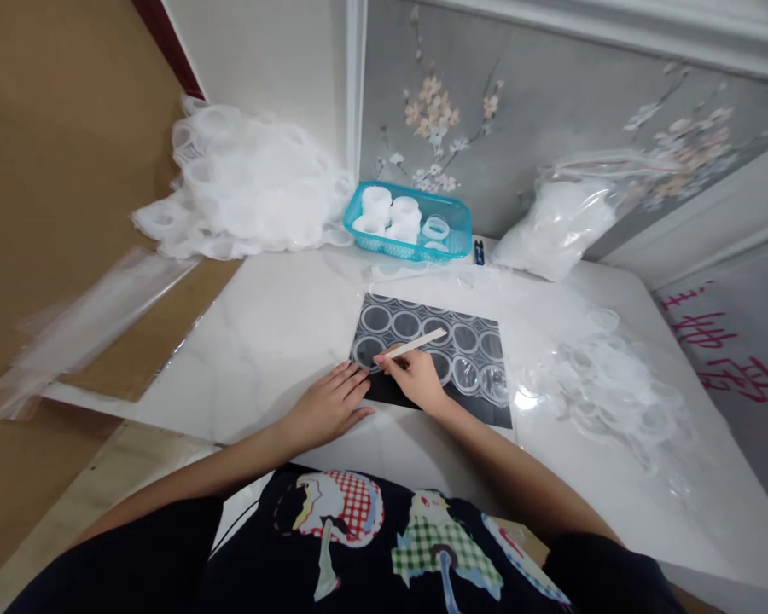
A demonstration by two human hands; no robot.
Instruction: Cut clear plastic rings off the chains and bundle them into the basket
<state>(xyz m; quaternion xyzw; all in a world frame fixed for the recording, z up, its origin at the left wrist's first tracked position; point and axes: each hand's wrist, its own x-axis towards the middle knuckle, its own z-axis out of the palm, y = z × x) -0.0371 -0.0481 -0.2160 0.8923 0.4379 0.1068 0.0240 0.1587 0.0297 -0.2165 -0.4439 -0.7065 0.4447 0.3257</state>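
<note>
A black sheet (397,394) lies on the white table, covered with rows of translucent white rings. My right hand (415,375) is closed around a slim cream-coloured stick (422,343), which looks like a craft knife or pen; its kind is not clear. The lower end of the stick is at a ring (367,339) near the sheet's left side. My left hand (328,404) lies flat with fingers stretched out, its fingertips on the sheet's lower left edge beside that ring. Clear film shines over the rings at the lower right.
A teal basket (466,234) with white ring stacks stands behind the sheet. Left of it rises a heap of white ring pieces (249,183). A filled plastic bag (560,226) and a small blue tool (480,252) are at the back right. Clear ring scraps (620,392) spread on the right.
</note>
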